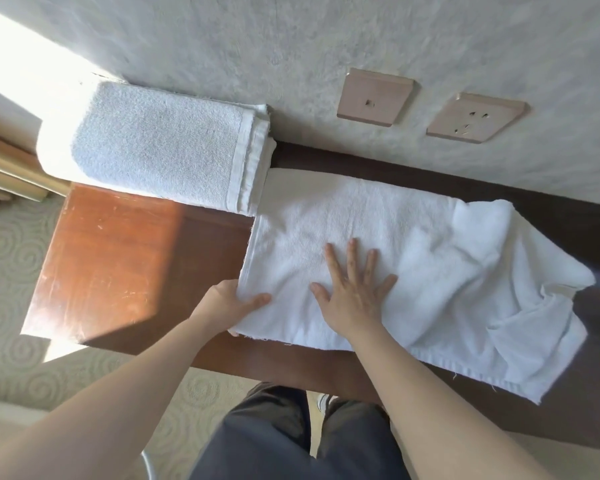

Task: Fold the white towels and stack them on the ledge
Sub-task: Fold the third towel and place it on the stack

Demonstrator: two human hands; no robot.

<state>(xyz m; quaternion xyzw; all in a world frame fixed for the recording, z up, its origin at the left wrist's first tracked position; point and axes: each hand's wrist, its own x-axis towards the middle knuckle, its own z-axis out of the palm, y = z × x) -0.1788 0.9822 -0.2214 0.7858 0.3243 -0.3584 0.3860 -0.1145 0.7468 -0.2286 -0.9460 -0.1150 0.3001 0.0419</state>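
A white towel (413,244) lies spread along the dark wooden ledge (129,258), flat at its left half and rumpled at its right end. My right hand (355,289) presses flat on the towel's left part with fingers spread. At the towel's near left corner, my left hand (234,301) grips the edge, thumb on top and fingers underneath. A folded white towel stack (160,147) sits at the ledge's far left against the wall, touching the spread towel's far left corner.
Two beige wall plates, a switch plate (374,97) and a socket (475,117), are on the textured wall above the ledge. Patterned carpet (11,258) lies to the left and below. My dark trousers (291,438) stand at the ledge's near edge.
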